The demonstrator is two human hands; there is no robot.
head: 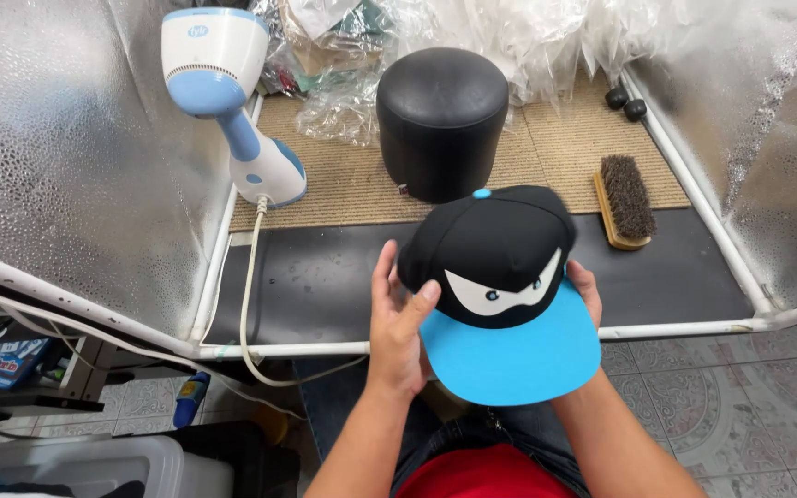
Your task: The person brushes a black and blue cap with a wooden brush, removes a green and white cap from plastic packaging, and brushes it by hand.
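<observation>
Where the two hands meet, low at centre of the head view: one black cap [495,254] with bright blue brim, blue top button and a white angry-eye design on the front panel, held in the air above the lap, brim toward the wearer of the camera. Left hand [398,323] at the cap's left side, thumb laid on the edge where crown meets brim, fingers upright against the crown; grip closed lightly on the cap. Right hand [586,286] mostly hidden behind the brim's right corner, only fingertips showing at the crown's edge; grip closed on the cap as far as can be told. Beyond the cap, on a dark mat [325,277]: black cylindrical stool [442,120], standing upright, partly on a tan woven mat [565,138]. Right of the stool, well apart from the cap: wooden brush [625,201] with dark bristles, lying across the edge of both mats. Left of the stool: white and light-blue handheld garment steamer [228,92], standing, head uppermost, white cord [249,304] trailing down over a white pipe frame [675,327]. Silvery reflective panels [66,157] at both sides. Crumpled clear plastic [509,32] along the back. Two small dark balls [625,103] at far right corner. Below: jeans and a red garment.
</observation>
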